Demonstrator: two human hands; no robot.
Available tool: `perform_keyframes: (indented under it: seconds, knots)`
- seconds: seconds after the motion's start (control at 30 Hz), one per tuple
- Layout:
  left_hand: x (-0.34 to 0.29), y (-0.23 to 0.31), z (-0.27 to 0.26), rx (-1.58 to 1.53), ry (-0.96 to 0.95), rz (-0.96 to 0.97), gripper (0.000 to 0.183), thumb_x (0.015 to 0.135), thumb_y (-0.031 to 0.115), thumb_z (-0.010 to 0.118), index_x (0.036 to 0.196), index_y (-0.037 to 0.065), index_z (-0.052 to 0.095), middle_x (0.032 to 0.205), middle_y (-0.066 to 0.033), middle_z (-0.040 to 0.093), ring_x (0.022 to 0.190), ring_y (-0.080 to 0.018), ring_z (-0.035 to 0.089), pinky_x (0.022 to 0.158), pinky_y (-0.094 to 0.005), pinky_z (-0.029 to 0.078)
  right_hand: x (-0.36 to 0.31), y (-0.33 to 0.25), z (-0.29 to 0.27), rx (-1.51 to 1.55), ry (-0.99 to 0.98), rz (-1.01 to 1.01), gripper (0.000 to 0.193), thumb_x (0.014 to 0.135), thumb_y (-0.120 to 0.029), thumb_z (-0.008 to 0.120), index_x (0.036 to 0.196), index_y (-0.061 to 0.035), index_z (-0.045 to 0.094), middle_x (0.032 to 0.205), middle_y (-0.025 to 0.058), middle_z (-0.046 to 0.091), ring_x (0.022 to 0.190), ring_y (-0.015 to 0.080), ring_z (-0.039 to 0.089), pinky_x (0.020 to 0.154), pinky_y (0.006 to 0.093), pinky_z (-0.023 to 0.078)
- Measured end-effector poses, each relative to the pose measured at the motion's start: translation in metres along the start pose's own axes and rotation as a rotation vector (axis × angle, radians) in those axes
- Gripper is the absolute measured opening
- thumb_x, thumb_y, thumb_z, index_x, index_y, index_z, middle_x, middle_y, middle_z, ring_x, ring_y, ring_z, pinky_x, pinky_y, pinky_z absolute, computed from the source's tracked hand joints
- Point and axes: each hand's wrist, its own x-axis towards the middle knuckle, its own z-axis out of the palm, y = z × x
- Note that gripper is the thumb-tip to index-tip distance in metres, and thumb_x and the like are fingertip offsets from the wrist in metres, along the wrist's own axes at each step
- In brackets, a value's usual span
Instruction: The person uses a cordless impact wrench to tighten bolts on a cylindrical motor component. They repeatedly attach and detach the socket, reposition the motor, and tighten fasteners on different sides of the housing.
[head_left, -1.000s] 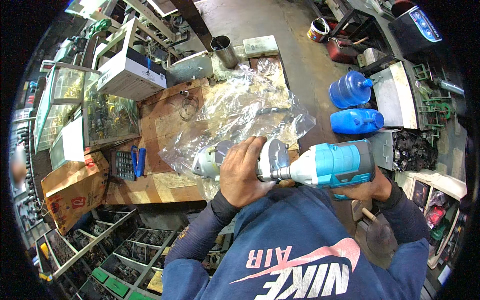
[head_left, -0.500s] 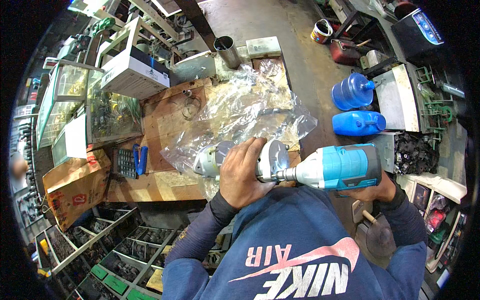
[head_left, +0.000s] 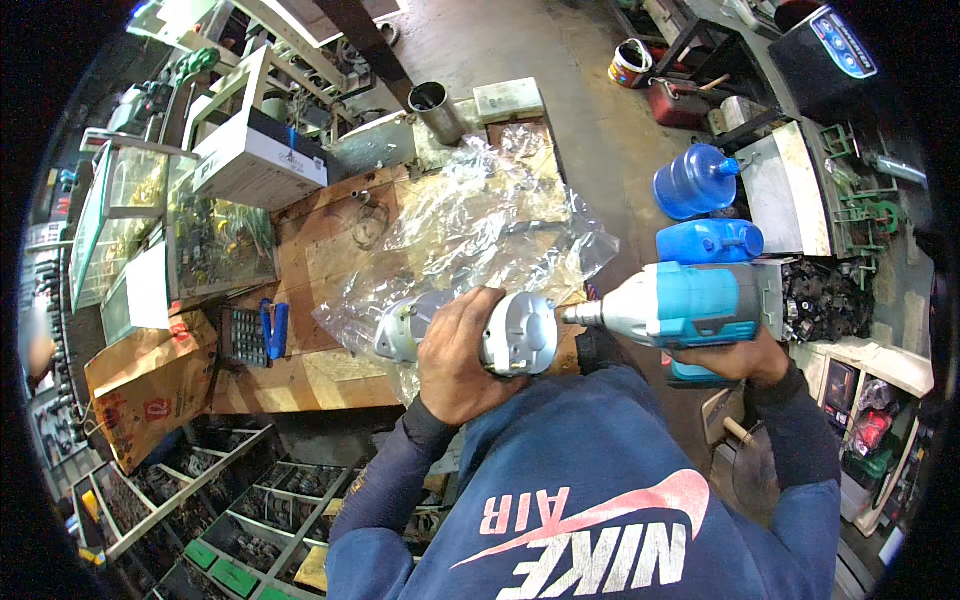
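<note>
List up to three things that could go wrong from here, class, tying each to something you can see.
Only the left hand visibly steadies the silver metal housing, so it might twist if the teal impact wrench engages it.
The wrench's tip points toward the housing across a gap; a slip could strike that hand.
Loose clear plastic sheeting lies close by and might snag on a spinning tip.

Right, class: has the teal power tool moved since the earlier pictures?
Yes. Judged against the blue jerrycan, the teal power tool in the right hand has moved farther up the picture, closer to the jerrycan.
</note>
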Motion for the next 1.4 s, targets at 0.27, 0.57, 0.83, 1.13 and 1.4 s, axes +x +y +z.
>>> perform_keyframes:
  seconds: [0.27, 0.57, 0.83, 1.13, 1.4]
  knots:
    - [-0.007, -0.001, -0.004, -0.041, 0.021, -0.007, 0.088, 0.055, 0.025, 0.095, 0.132, 0.003, 0.059, 0.126, -0.0196, 0.066, 0.117, -0.0388, 0.065, 0.102, -0.0463, 0.051, 0.022, 0.0, 0.024, 0.291, 0.015, 0.226, 0.053, 0.074, -0.009, 0.088, 0.124, -0.0067, 0.069, 0.11, 0.0068, 0.076, 0.101, 0.0179, 0.07, 0.094, 0.0366, 0.056]
    - [-0.007, -0.002, -0.008, -0.074, 0.038, 0.008, 0.081, 0.057, 0.021, 0.093, 0.13, 0.002, 0.061, 0.123, -0.0205, 0.066, 0.112, -0.0391, 0.066, 0.098, -0.0464, 0.052, 0.029, -0.009, 0.026, 0.308, -0.066, 0.356, 0.059, 0.074, -0.009, 0.086, 0.129, -0.0086, 0.065, 0.109, 0.0074, 0.075, 0.099, 0.0176, 0.071, 0.09, 0.0376, 0.057]
    - [-0.01, -0.005, -0.008, -0.082, 0.035, 0.01, 0.08, 0.057, 0.02, 0.092, 0.129, 0.001, 0.062, 0.123, -0.0211, 0.066, 0.113, -0.0389, 0.067, 0.098, -0.0463, 0.052, 0.043, 0.028, -0.005, -0.293, 0.031, -0.278, 0.079, 0.063, -0.019, 0.094, 0.133, -0.005, 0.061, 0.126, 0.0133, 0.069, 0.114, 0.0259, 0.067, 0.099, 0.0427, 0.053]
    - [-0.014, -0.007, -0.008, -0.1, 0.082, -0.03, 0.079, 0.057, 0.02, 0.092, 0.128, 0.0, 0.063, 0.122, -0.0217, 0.068, 0.113, -0.0389, 0.067, 0.101, -0.0466, 0.052, 0.041, 0.014, 0.007, -0.179, -0.043, -0.236, 0.077, 0.065, -0.025, 0.092, 0.134, -0.0089, 0.061, 0.128, 0.0134, 0.068, 0.116, 0.0336, 0.065, 0.104, 0.0434, 0.048]
    - [-0.013, -0.006, -0.008, -0.067, 0.092, -0.004, 0.081, 0.057, 0.021, 0.092, 0.13, 0.001, 0.062, 0.123, -0.0218, 0.067, 0.114, -0.0391, 0.067, 0.1, -0.0463, 0.052, 0.036, 0.008, -0.003, -0.284, -0.01, -0.268, 0.081, 0.067, -0.022, 0.092, 0.137, -0.0031, 0.058, 0.129, 0.0164, 0.067, 0.12, 0.0329, 0.064, 0.105, 0.0432, 0.049]
